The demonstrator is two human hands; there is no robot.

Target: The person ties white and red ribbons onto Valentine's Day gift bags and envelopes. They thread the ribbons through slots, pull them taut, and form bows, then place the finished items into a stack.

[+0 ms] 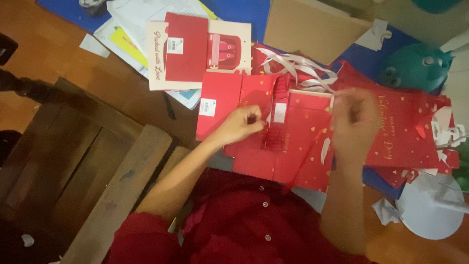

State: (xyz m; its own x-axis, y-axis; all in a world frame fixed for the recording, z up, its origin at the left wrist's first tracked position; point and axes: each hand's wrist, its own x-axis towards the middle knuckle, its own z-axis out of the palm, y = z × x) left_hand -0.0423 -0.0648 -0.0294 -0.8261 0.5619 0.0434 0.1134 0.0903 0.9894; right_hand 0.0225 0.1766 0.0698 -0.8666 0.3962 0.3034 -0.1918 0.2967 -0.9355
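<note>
My left hand (pixel 239 124) pinches the edge of a flat red paper gift bag (pixel 298 132) with small gold hearts, lying on the floor in front of me. My right hand (pixel 354 120), blurred, grips the bag's upper right edge near a white strip. White ribbon strips (pixel 300 66) lie just beyond the bag. More red printed bags (pixel 405 129) are stacked to the right under my right hand. A red folded card with a white sticker (pixel 217 102) sits left of my left hand.
A cream and red packaging card (pixel 195 49) lies on papers at the top. Brown cardboard (pixel 312 29) rests on a blue mat. A teal toy (pixel 415 66) sits at the right, a white round base (pixel 430 208) lower right, wooden boards (pixel 88 161) at the left.
</note>
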